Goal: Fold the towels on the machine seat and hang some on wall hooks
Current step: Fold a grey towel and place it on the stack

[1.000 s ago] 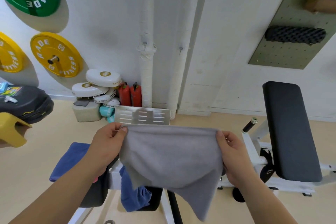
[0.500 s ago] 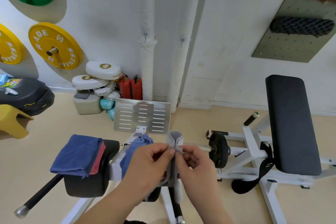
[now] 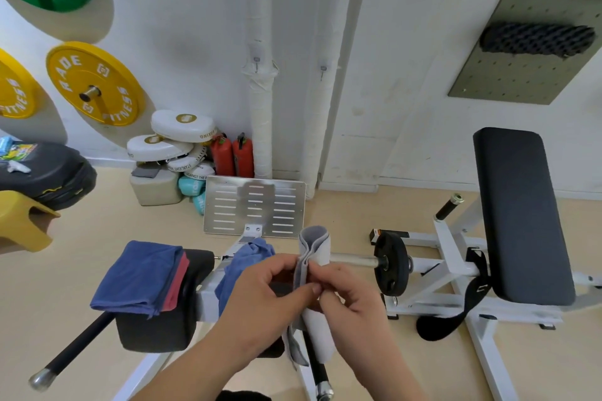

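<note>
A grey towel [image 3: 313, 246] hangs folded in half lengthwise between my hands, over the machine. My left hand [image 3: 270, 296] pinches its edges from the left and my right hand [image 3: 350, 299] pinches them from the right, fingertips almost meeting. A folded blue towel [image 3: 138, 275] lies on a red one [image 3: 177, 283] on the black machine seat [image 3: 153, 329] at the left. A loose blue towel [image 3: 242, 259] is draped over the white frame behind my left hand. Two wall hooks [image 3: 256, 62] [image 3: 323, 71] sit on the white pipes, both bare.
A metal footplate [image 3: 224, 205] stands near the wall. A black weight plate [image 3: 391, 264] sits on the bar to the right, and a black bench pad [image 3: 518, 212] beyond it. Boxing pads [image 3: 182, 125], red extinguishers [image 3: 233, 155] and yellow plates [image 3: 94, 83] line the left wall.
The grey towel was stretched wide between my hands; I brought the hands together, folding it in half. Since half a second ago both hands hold nearly the same place.
</note>
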`<move>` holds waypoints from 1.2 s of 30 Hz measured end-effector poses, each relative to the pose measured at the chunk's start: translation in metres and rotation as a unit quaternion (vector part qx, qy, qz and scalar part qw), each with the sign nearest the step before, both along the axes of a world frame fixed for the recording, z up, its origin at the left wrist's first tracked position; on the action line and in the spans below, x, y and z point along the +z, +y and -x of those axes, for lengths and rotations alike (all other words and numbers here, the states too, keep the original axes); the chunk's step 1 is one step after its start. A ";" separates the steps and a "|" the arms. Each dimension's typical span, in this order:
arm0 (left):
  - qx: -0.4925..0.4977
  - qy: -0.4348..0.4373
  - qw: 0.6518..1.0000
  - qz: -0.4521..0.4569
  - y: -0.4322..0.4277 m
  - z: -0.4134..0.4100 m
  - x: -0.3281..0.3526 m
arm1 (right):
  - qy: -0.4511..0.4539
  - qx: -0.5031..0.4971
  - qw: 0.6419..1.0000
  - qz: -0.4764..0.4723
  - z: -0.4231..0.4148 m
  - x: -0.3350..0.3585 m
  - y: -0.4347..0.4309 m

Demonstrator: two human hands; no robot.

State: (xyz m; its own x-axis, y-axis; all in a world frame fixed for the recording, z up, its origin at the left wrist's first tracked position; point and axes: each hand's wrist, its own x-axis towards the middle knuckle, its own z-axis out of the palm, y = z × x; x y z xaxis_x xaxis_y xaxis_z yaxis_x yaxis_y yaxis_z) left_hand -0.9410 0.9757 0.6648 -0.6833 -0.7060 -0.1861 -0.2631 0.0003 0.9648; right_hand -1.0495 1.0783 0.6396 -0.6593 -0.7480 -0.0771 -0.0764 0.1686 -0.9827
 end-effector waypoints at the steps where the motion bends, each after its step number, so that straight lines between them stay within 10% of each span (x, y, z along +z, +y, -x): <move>1: 0.007 0.002 1.000 0.006 -0.001 0.000 0.000 | -0.029 0.005 0.999 0.022 0.001 0.000 0.000; 8: -0.030 0.035 0.999 -0.023 -0.020 -0.011 0.017 | -0.085 -0.055 0.995 0.007 0.032 -0.007 0.004; 15: -0.008 0.119 0.993 0.001 -0.051 -0.016 0.059 | -0.195 0.205 0.959 0.005 0.066 -0.006 0.012; 20: 0.106 0.030 0.986 0.126 -0.067 -0.008 0.051 | -0.222 0.106 0.969 0.000 0.032 -0.012 0.004; 28: 0.006 -0.013 0.980 -0.200 -0.060 -0.020 -0.027 | -0.296 -0.056 0.953 -0.040 0.026 -0.005 -0.012; 36: 0.090 -0.101 0.990 -0.025 -0.052 -0.014 -0.045 | -0.235 -0.151 0.958 -0.070 0.041 -0.014 -0.004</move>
State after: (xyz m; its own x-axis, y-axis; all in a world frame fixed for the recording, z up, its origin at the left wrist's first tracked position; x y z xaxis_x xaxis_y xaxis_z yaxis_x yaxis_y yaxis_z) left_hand -0.9267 0.9237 0.6199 -0.4928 -0.7989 -0.3449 -0.4427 -0.1110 0.8898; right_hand -1.0906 1.0742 0.6260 -0.7115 -0.4893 -0.5043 0.4426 0.2452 -0.8625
